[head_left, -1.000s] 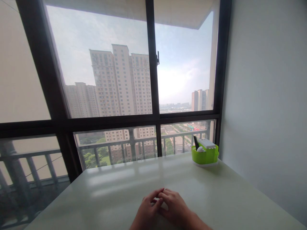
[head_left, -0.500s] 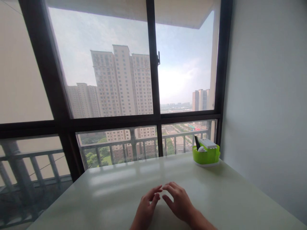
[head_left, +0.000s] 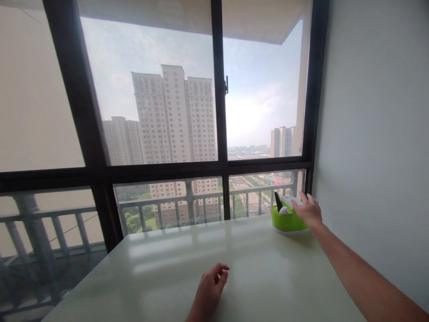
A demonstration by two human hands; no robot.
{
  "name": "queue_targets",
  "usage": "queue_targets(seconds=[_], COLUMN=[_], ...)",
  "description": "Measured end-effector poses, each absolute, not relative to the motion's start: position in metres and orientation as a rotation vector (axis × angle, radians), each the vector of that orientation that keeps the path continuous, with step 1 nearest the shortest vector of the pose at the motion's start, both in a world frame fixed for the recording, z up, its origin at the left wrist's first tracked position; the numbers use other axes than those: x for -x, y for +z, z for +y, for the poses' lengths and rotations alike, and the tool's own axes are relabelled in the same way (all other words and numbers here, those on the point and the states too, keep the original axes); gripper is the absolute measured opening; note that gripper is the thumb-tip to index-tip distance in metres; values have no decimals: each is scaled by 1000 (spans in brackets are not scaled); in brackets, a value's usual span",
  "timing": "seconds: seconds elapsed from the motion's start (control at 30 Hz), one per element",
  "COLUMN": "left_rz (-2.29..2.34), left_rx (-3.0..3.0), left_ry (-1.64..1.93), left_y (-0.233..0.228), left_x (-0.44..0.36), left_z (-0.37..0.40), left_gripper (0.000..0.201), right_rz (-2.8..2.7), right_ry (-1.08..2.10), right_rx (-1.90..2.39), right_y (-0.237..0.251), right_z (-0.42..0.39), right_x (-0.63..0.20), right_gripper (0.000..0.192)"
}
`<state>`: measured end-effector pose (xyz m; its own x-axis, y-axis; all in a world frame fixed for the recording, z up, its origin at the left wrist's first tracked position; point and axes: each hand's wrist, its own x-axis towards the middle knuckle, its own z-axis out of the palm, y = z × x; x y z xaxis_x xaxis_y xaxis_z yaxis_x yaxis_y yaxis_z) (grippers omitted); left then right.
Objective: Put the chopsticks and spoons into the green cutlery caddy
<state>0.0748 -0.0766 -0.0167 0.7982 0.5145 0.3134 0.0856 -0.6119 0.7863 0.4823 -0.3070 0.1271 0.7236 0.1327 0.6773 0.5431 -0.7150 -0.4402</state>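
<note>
A green basket point(head_left: 284, 221) on a white base stands at the far right of the table. It holds a white ridged item point(head_left: 291, 202), a dark upright stick-like thing point(head_left: 278, 201) and a rounded white object point(head_left: 283, 210). Reaching over the basket's right side, my right hand point(head_left: 309, 209) has its thumb and fingers apart around the ridged item's right end; whether they touch it I cannot tell. Near the front of the table, my left hand point(head_left: 212, 285) is loosely curved, with a small gap between thumb and forefinger and nothing between them.
The pale glossy table point(head_left: 161, 264) runs up to a dark-framed window point(head_left: 167, 170). Close along the right side is a plain wall point(head_left: 375, 134). Outside the glass are a railing point(head_left: 174, 205) and tall buildings point(head_left: 174, 116).
My right hand has gone from beside the left hand, forward and right, to the green basket. The left hand stays near its place, fingers curled a little more. The view has shifted slightly.
</note>
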Motion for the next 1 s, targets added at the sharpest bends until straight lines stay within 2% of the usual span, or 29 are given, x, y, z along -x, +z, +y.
queue_targets(seconds=[0.07,0.13,0.33,0.57,0.8,1.0], left_rz=[452,460,465,473,485,495], left_rx=[-2186,-2204,-2221,-2208,-2140,-2043], left_ry=[687,696,681,700,840,1108], left_y=[-16,-15,-14,-12,-16,-22], left_x=[-75,-76,-76,-75,-77,-75], left_z=[-77,-78,-79,-78,-74,-62], left_gripper=[35,34,33,36,40,58], right_rz=[-513,-536,-582,-642,-798,-943], right_ry=[-557,-426,-603,-645,-712,-683], right_rx=[2351,2358,2263,2234,2167,2093], right_y=[121,113,92,85,75,73], right_z=[-316,-320,-316,-293,-266,-245], right_x=[-503,-512,-500,-465,-378,-285], right_gripper=[66,64,57,44,46,45])
